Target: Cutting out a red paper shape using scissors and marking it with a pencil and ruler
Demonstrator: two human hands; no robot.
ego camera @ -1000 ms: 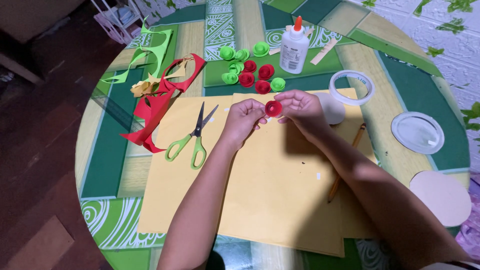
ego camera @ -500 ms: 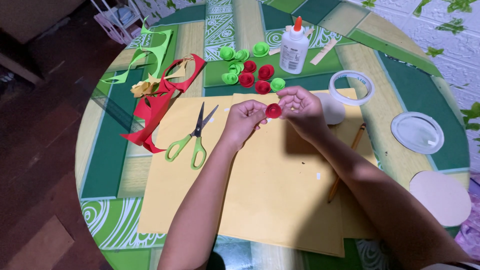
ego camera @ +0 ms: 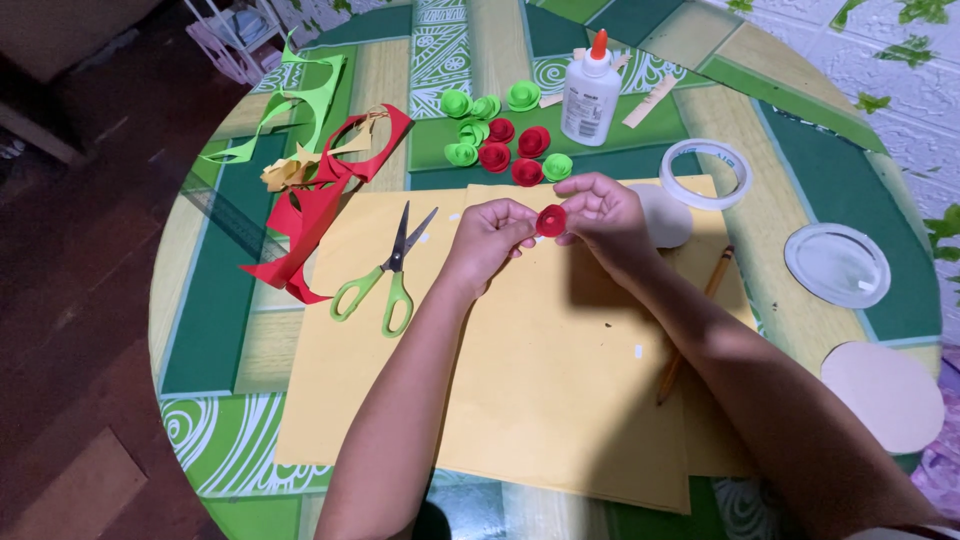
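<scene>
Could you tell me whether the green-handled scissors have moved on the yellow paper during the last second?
No. The scissors lie at the same spot on the yellow paper, left of the hands.

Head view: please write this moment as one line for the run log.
left hand: pinches red paper roll | right hand: pinches same roll | under hands: yellow paper | scissors: left of hands, untouched | glue bottle: upright behind

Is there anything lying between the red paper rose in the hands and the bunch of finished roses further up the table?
Nothing visible does. Both hands, left hand and right hand, pinch the red paper rose above the yellow paper. Between it and the pile of rolled roses lies only flat paper and tabletop; the scissors lie off to the left.
</scene>
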